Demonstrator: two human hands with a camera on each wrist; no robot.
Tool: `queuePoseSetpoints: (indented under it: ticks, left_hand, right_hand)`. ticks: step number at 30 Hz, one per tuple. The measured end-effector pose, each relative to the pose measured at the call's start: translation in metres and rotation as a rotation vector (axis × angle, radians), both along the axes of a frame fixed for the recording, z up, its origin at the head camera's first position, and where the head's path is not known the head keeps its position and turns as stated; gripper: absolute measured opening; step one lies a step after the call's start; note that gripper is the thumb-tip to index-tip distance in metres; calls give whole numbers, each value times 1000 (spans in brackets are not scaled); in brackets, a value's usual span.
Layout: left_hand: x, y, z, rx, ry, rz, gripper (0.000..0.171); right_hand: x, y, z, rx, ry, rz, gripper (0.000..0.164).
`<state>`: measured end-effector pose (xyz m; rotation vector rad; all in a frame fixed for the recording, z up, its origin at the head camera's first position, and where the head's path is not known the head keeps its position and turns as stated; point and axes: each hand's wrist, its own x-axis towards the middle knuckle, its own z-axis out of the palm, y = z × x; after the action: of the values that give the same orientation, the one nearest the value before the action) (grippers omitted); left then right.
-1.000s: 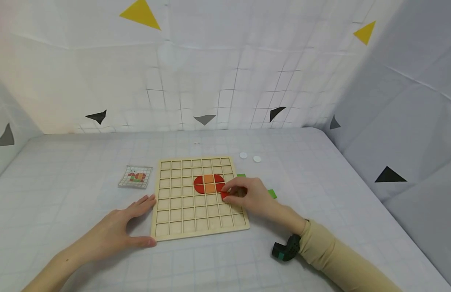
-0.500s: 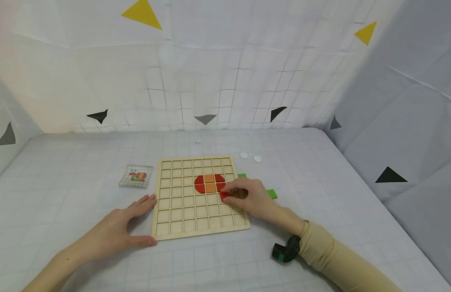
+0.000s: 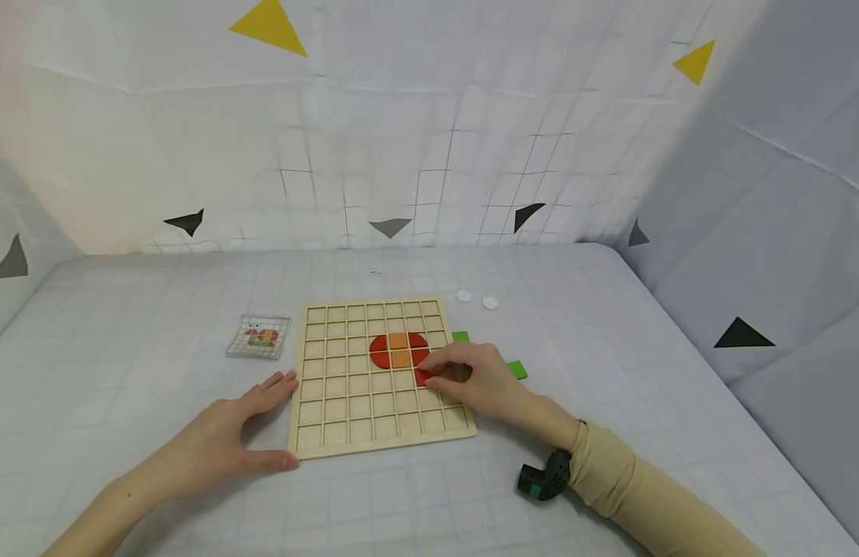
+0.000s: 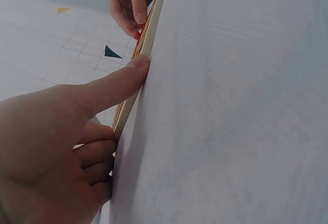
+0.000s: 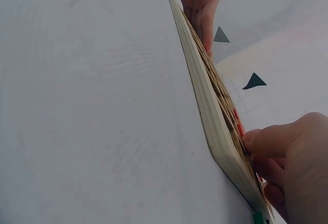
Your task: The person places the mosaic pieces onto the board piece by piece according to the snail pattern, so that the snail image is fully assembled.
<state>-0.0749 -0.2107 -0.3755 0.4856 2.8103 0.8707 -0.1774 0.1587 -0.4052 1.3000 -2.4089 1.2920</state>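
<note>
Looks like the red tile (image 3: 421, 377) is shifting a touch leftward compared with a second ago, with the right hand (image 3: 490, 379) easing along with it; more of its red face is showing now. Everything else is staying pretty much put.

Going big to small: a pale fabric backdrop (image 3: 366, 131) with a faint grid is hanging behind, with yellow, black and grey triangles (image 3: 270, 29) dotted over it. In front, the worktop (image 3: 373, 503) is spreading out, equally pale. A wooden board (image 3: 383, 404) is lying flat around the middle, thin strips dividing it into square cells.

The left hand (image 3: 222, 441) is lying loosely spread, fingertips touching the board's left edge and thumb down at its near corner. The right hand is coming in over the board's right side and pinching that red tile between thumb and forefinger. The tile is sitting at a cell just on the near side of the right-side pair of rounded red pieces (image 3: 418, 355); can't tell if it's lying fully flat.

A picture card (image 3: 259, 337) is resting on the worktop left of the board, showing a red, orange and green figure on a grid. A black device (image 3: 544, 476) is hanging at the right hand's wrist. Green tiles (image 3: 516, 370) are peeking out beside the right hand. Four of those rounded red pieces are flanking two orange squares (image 3: 401, 359). Two white discs (image 3: 489, 302) are lying near the board's far right corner.
</note>
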Motion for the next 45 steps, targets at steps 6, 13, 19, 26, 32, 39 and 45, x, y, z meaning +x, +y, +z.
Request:
queuePoseSetpoints:
  ticks: [6,13,19,26,32,39,45]
  left_hand:
    - [0,0,0,0,-7,3,104]
    - [-1,0,0,-6,-13,4,104]
    - [-1,1,-1,-18,-4,3,104]
    - [-1,1,-1,-14,-9,1,104]
    - [-1,1,-1,-15,2,3,104]
    - [0,0,0,-15,8,5,104]
    - [-1,0,0,-12,5,1,104]
  right_hand:
    - [1,1,1,-1,-20,1,20]
    - [2,-1,1,-17,-33,-8,19]
    - [2,0,4,-3,-48,-21,18]
    - [-7,15,17,56,-58,-211,21]
    - [-23,35,19,110,-82,-375,23]
    - [-34,47,13,147,-135,-379,20]
    - [-35,49,11,145,-117,-355,24]
